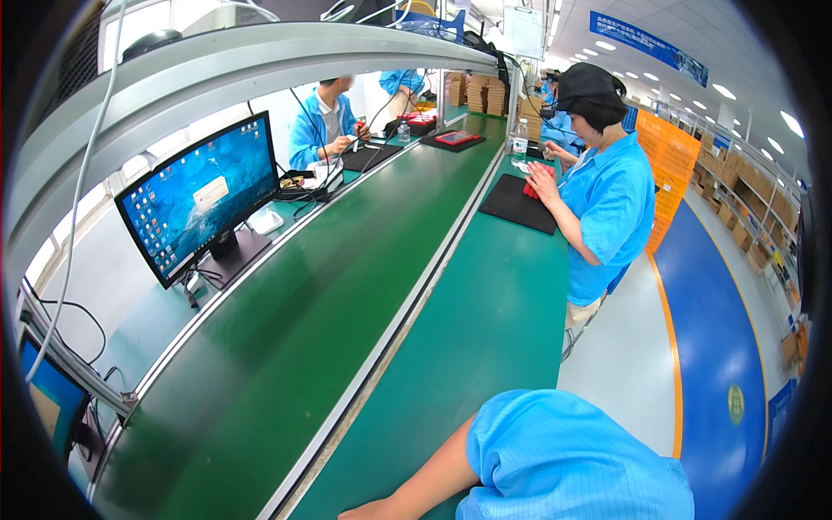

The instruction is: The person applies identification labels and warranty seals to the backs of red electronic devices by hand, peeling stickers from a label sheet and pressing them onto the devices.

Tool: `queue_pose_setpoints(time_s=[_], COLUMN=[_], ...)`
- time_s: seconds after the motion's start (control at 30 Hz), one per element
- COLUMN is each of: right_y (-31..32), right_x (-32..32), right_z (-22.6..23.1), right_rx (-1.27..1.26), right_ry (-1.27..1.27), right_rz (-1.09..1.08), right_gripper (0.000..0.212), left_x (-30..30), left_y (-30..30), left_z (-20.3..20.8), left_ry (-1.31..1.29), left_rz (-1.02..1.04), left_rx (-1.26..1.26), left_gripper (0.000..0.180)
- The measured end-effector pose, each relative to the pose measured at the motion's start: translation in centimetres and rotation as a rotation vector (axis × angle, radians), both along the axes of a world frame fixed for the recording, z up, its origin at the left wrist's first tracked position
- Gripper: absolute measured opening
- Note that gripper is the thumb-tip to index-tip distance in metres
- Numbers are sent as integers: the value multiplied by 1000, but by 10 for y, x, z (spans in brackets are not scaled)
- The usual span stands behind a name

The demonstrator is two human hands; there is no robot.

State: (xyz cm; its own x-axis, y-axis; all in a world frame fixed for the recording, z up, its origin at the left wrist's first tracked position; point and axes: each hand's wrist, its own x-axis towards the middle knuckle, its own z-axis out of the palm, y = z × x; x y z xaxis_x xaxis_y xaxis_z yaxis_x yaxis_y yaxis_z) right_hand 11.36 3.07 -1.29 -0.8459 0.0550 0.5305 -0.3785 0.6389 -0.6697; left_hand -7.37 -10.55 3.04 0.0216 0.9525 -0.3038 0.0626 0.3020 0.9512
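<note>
My right arm comes in at the lower edge in a blue short sleeve, the bare forearm stretched leftward over the green bench point(485, 347). Only the wrist and the back part of my right hand point(371, 511) show, low by the bench top. The fingers are cut off by the lower edge, so what they hold or touch is hidden. My left hand is out of view. Beside the bench, past a metal rail, runs a dark green conveyor belt point(303, 321).
A co-worker point(611, 191) in blue handles a red object point(530, 186) over a black mat point(511, 208), near a water bottle point(519, 146). Across the belt are a monitor point(204, 195), cables and another seated person point(321, 126). A red-framed device point(457, 138) lies farther along.
</note>
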Motion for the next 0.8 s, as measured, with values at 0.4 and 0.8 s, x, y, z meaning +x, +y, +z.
queue_pose_setpoints(time_s=[0.4,0.8], right_y=[0,0], right_x=[-1,1], right_z=[5,5], right_rx=[21,6], right_ry=[86,77], right_rz=[-10,-3], right_gripper=[11,12], left_x=[3,5], left_y=[0,0], left_z=[2,2], left_ry=[13,23], left_rz=[33,27], left_rx=[-17,-1], left_gripper=[18,18])
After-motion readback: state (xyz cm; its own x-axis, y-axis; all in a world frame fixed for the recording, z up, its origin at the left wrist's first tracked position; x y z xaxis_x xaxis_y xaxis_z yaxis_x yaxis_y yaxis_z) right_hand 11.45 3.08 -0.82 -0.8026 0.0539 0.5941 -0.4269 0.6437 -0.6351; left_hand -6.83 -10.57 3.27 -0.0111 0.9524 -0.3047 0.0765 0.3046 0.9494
